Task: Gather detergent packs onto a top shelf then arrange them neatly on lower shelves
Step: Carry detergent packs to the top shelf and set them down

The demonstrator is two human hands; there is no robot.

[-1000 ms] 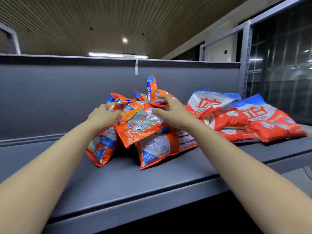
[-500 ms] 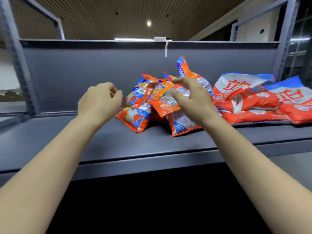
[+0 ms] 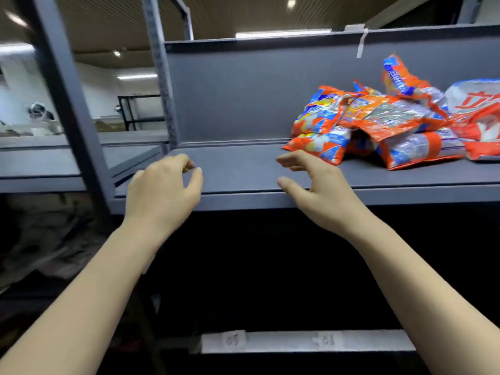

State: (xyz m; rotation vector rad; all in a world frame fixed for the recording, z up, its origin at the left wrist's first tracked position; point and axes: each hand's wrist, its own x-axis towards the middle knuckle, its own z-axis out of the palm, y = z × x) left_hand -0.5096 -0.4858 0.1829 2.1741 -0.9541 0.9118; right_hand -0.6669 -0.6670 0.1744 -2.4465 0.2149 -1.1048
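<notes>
Crumpled orange-and-blue detergent packs (image 3: 373,125), heaped

The top shelf (image 3: 243,169) is plain dark grey, and so is its back panel (image 3: 243,98). On it, the heap of detergent packs (image 3: 376,125) is bright orange with blue and white patches and silvery creases. Just right of the heap, a larger pack (image 3: 479,115) is white with red lettering above red. Below the shelf, a lower shelf edge (image 3: 305,341) is pale grey.
</notes>
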